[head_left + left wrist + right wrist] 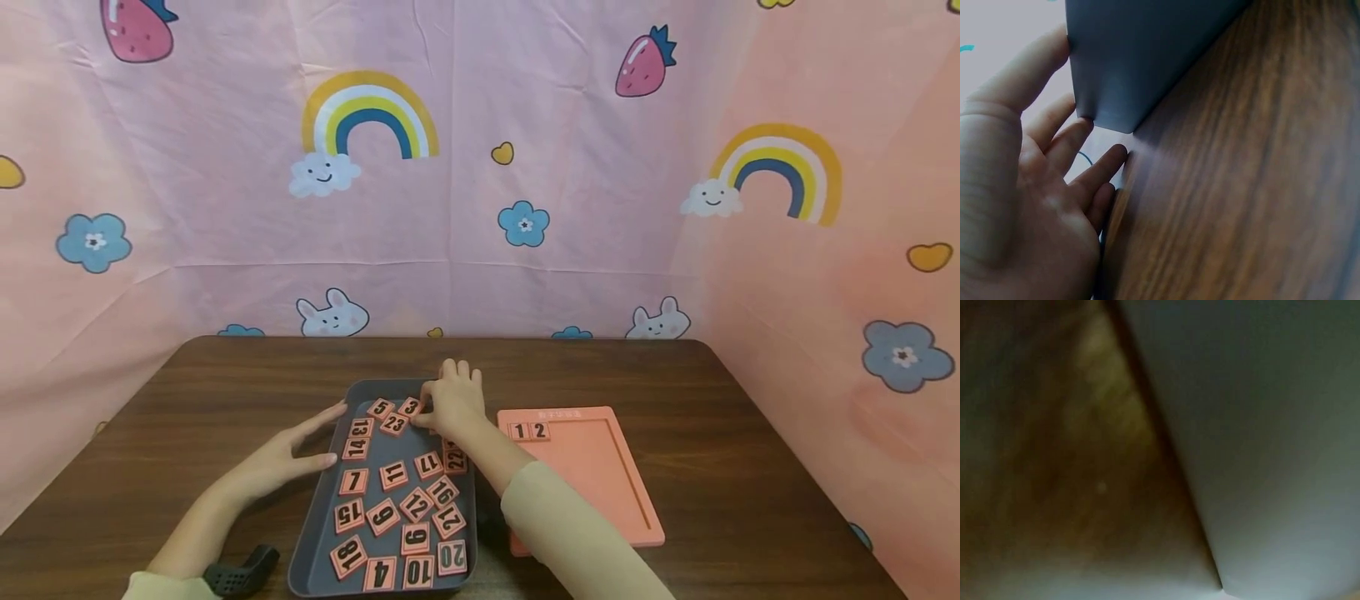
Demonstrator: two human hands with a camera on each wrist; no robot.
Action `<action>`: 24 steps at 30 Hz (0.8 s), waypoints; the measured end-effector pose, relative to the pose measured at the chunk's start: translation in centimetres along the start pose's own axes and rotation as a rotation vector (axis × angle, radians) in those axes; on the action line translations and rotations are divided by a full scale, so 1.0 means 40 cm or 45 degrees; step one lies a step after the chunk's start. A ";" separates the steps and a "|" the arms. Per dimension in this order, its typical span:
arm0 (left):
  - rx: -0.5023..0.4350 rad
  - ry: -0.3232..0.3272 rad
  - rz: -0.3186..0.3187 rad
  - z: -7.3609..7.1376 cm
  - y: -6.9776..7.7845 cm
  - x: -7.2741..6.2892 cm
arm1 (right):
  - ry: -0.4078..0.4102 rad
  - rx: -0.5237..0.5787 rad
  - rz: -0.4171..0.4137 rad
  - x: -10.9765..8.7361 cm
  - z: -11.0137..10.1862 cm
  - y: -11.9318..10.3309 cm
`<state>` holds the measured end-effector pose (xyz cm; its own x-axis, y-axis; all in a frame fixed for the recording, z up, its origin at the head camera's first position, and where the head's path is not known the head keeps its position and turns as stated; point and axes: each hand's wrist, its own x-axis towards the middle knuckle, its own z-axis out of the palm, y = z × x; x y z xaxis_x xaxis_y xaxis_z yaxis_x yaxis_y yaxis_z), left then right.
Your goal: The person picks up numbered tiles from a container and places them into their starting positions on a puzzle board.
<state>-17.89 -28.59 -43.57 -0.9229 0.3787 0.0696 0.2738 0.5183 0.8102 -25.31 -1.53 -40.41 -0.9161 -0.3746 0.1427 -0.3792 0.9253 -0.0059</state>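
Observation:
A dark grey tray (313, 533) holds several pink number tiles, scattered in it. At its far right end, my right hand (456, 406) pinches the number 3 tile (409, 407) between thumb and index finger. The 5 tile (380, 408) and 23 tile (393, 424) lie close beside it. My left hand (264, 465) steadies the tray's left side, its thumb and fingertips spread along the rim. In the left wrist view, relaxed fingers (1059, 134) touch the tray's outer wall (1122, 69). Only blurred tray wall and tabletop show in the right wrist view.
Right of the tray lies a pink board (577, 479) with a raised frame; the 1 tile (519, 431) and 2 tile (539, 431) sit in its upper left corner. Everything rests on a dark wooden table (720, 467). A patterned cloth (480, 275) hangs behind.

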 end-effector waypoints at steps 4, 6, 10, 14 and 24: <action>-0.036 -0.006 -0.003 0.001 0.005 -0.003 | -0.001 0.050 -0.011 -0.006 -0.008 0.005; -0.044 -0.006 -0.004 0.001 0.005 -0.003 | 0.005 0.072 -0.027 -0.010 -0.016 0.010; -0.028 0.002 0.002 -0.001 0.002 -0.002 | 0.055 0.139 -0.063 -0.020 -0.040 0.030; -0.032 0.002 -0.011 0.001 -0.003 0.001 | 0.111 0.202 -0.096 -0.038 -0.067 0.061; -0.032 0.004 -0.024 0.001 0.000 -0.001 | 0.204 0.335 -0.184 -0.136 -0.134 0.127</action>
<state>-17.83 -28.58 -43.61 -0.9288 0.3664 0.0558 0.2491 0.5057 0.8260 -21.55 5.52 -35.89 -0.8265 -0.4672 0.3141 -0.5431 0.8085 -0.2267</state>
